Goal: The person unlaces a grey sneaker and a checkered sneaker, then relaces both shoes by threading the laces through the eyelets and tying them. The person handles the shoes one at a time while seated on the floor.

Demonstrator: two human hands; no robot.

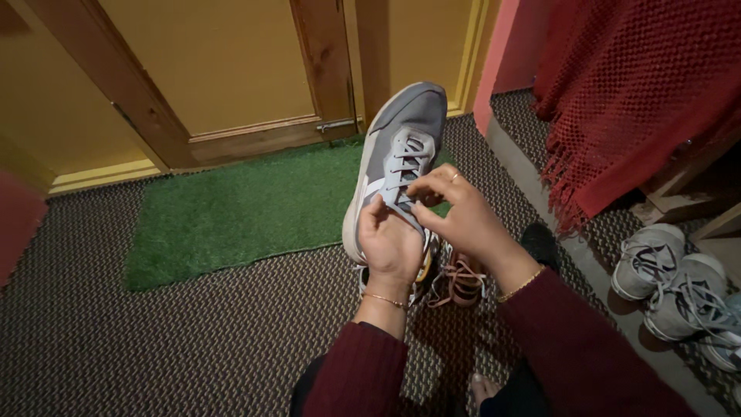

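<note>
At frame centre, the left hand [390,245] is gripping the grey-and-white mesh sneaker [396,158] upright, while the right hand [455,212] is pinching its pale grey lace [399,202]. A hard tug may be tipping the shoe or slipping the lace free.

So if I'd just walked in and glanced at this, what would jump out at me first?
Most likely the grey shoe, held up in the middle of the view, toe pointing away, with the left hand gripping it from below and the right hand pinching its laces. Behind it a bright green mat lies before a yellow door. At the right, a red fringed blanket hangs above a pair of pale sneakers on the floor.
</note>
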